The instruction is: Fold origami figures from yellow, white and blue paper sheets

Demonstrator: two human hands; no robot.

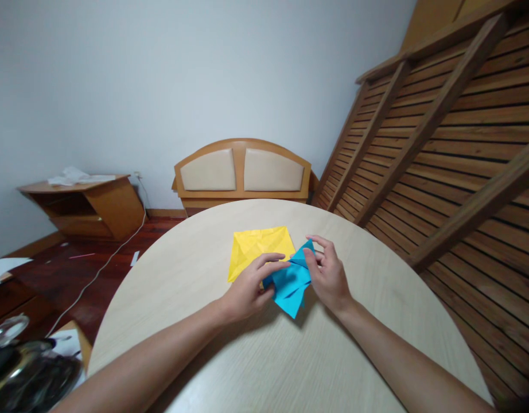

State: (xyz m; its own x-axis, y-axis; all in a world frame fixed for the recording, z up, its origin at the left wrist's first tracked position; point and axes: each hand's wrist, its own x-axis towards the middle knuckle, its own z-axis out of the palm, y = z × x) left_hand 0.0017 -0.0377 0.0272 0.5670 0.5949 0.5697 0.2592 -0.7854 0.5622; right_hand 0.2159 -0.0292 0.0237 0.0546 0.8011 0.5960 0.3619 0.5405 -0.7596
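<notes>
A partly folded piece of blue origami paper is held between my two hands, just above the table. My right hand pinches its upper right corner between thumb and fingers. On the left side, my left hand grips the blue paper's edge, thumb below and fingers above; part of that edge is hidden behind the fingers. Beyond the hands, a creased sheet of yellow paper lies flat on the round table, its near right part covered by my left hand and the blue paper.
A wooden headboard with two pale panels stands behind the table. Wooden slats lean along the right. At left are a low cabinet with white wrapping on top, a white cable on the floor, and a dark glossy object.
</notes>
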